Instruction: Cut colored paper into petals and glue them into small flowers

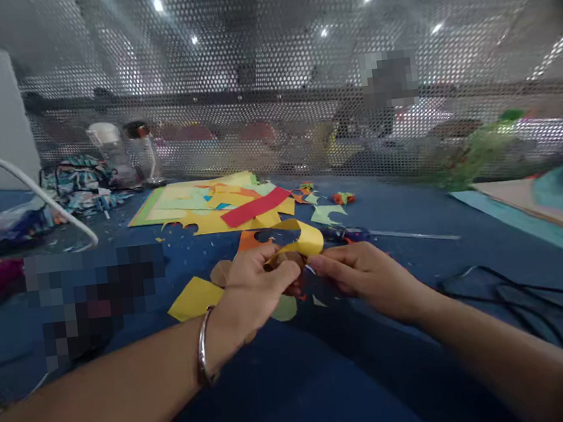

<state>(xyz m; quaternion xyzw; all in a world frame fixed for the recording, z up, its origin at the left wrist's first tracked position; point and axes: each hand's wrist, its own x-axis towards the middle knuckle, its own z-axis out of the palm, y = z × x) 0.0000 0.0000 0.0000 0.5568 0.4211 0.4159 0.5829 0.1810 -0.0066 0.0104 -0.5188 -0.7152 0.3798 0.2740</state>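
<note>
My left hand (258, 277), with a silver bangle at the wrist, is closed in a pinch on a small brown piece of paper (289, 258). Close beside it, my right hand (365, 266) has thumb and forefinger pressed together near the paper's edge; what lies between them is too small to make out. A curled yellow paper strip (309, 236) arches just beyond both hands. Below the fingers lies a pale green paper scrap (285, 308). A yellow paper square (196, 298) and a brown paper disc (221, 272) rest by my left forearm and hand.
Coloured paper sheets and cut scraps (202, 222) are piled ahead, topped by a red strip (255, 207). A screwdriver (409, 233) lies beyond my right hand. Black cable (512, 297) loops at right. Bottles (142, 152) stand before the perforated metal panel (265, 58).
</note>
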